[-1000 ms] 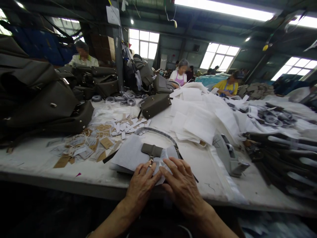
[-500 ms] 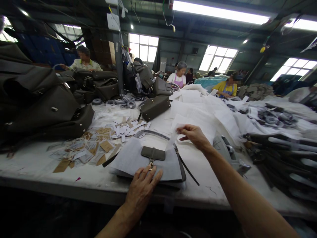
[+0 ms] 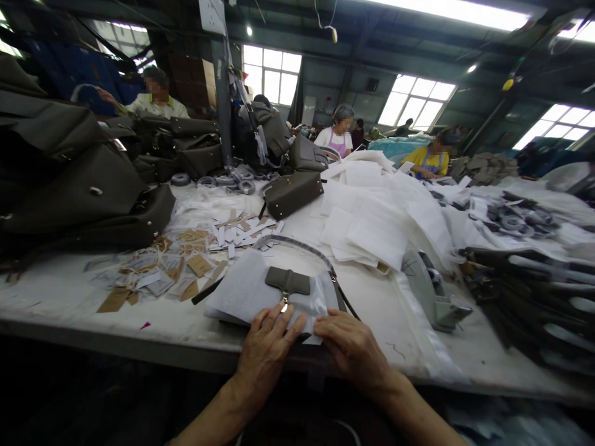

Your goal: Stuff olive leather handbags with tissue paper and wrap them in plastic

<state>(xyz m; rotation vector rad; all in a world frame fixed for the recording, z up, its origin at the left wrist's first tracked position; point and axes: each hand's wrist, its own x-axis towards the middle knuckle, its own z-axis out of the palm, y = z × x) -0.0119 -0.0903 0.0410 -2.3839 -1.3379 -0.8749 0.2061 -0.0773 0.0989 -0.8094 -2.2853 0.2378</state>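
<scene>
A flat grey-green handbag [image 3: 287, 282] lies at the table's front edge, mostly covered with white wrapping sheets [image 3: 242, 288]; only its flap tab and metal clasp show. My left hand [image 3: 267, 350] rests flat on the sheets just below the clasp, fingers spread. My right hand [image 3: 353, 350] lies beside it on a white sheet [image 3: 316, 303] at the bag's right side, fingers stretched and pressing down. The bag's strap [image 3: 302, 248] arcs behind it.
Dark handbags [image 3: 83, 192] are stacked at left, another bag [image 3: 292, 192] at mid-table. Paper tags [image 3: 186, 263] are scattered left of centre. A heap of white sheets [image 3: 372, 217] and a tape dispenser [image 3: 430, 291] sit right. Dark straps [image 3: 525, 285] lie far right. Other people work behind.
My right hand, which had reached up to the white pile and lifted a sheet, has come back down and laid that sheet over the bag's right side. My left hand stayed put.
</scene>
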